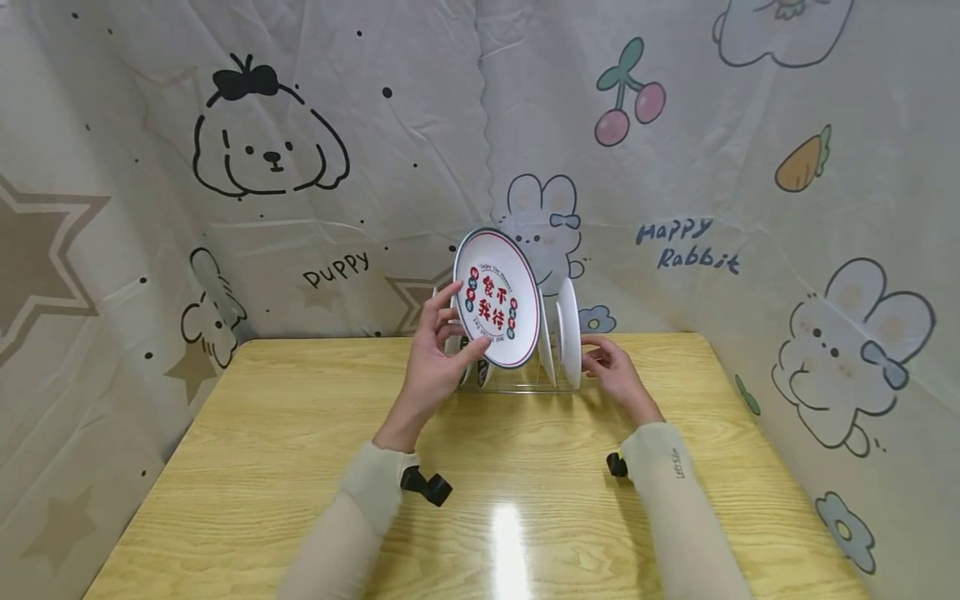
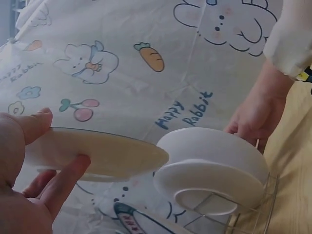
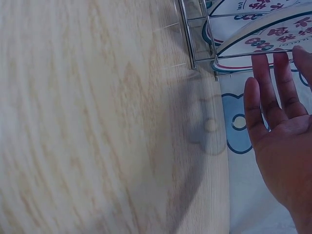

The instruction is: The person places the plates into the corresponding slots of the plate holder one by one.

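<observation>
My left hand point(image 1: 429, 371) grips a white plate point(image 1: 497, 293) by its left and lower edge, thumb on the front, fingers behind. Red characters and a dark rim line mark its face. The plate is tilted, raised over the left part of a wire dish rack point(image 1: 517, 391). In the left wrist view its pale underside point(image 2: 112, 151) shows. At the rack's right end, my right hand point(image 1: 617, 377) has its fingertips right at the end wire and the outermost plate point(image 1: 571, 333). Its fingers point(image 3: 267, 92) are extended in the right wrist view.
Another white plate point(image 1: 548, 342) stands upright inside the rack, left of the outermost one. A dark-rimmed dish point(image 2: 141, 219) shows low in the left wrist view. The rack stands near the back edge of the wooden table point(image 1: 300, 450), before a patterned cloth point(image 1: 420, 150).
</observation>
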`<state>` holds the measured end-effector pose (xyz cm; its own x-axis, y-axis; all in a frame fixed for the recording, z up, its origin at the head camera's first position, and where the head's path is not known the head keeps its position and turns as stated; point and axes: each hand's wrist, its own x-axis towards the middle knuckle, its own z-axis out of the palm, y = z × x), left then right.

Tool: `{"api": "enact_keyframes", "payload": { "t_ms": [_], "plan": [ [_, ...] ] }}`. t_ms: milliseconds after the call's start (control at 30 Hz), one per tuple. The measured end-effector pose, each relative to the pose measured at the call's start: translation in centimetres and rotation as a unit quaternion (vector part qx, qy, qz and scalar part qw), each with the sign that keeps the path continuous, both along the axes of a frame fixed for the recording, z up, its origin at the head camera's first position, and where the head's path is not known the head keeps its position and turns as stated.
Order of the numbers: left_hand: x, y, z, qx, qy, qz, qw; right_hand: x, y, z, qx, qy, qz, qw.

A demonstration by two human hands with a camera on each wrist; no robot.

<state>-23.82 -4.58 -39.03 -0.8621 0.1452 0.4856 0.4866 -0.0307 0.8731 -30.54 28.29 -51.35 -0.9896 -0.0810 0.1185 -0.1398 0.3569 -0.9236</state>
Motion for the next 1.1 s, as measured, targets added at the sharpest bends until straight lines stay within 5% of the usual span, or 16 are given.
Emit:
{"api": "enact_keyframes", "payload": {
  "t_ms": [567, 1100],
  "plan": [
    [-0.7, 3.4, -1.2, -0.066, 0.033, 0.085, 0.9937, -0.4, 0.1, -0.4, 0.011, -0.002, -0.002, 0.9999],
    [-1.0, 5.6, -3.1, -0.103, -0.009, 0.094, 0.9902, -0.1, 0.2, -0.2, 0.010, 0.003, 0.005, 0.9999]
  ]
}}
